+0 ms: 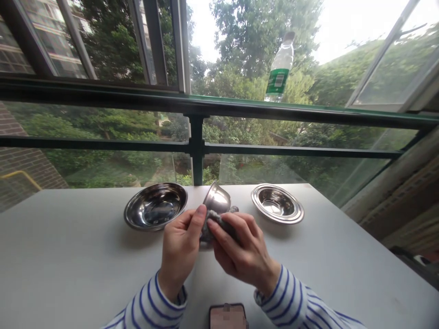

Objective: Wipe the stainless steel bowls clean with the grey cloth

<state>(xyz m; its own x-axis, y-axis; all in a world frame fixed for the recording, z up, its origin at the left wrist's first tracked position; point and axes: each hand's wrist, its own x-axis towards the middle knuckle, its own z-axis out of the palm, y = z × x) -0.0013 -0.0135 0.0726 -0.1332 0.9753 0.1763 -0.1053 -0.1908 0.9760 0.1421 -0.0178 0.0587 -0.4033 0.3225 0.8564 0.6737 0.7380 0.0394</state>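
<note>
A small shiny metal bowl (218, 200) is tilted on its side between my hands, its rim toward the left. My left hand (180, 251) is closed at the bowl's rim, thumb up and fingers curled; the exact contact is partly hidden. Pressed against the bowl is a dark grey cloth (206, 232), bunched under the fingers of my right hand (242, 244). A silvery edge shows just below the cloth. Beyond my left hand sits a wide metal bowl (156, 208). A wide-rimmed metal bowl (277, 204) stands beyond my right hand.
The white table (85, 256) reaches to a green railing (222, 105) with glass panels. On that rail stands a clear plastic bottle (279, 73) with a green label. A phone (227, 317) lies at the near edge of the view. Trees and open windows are behind the rail.
</note>
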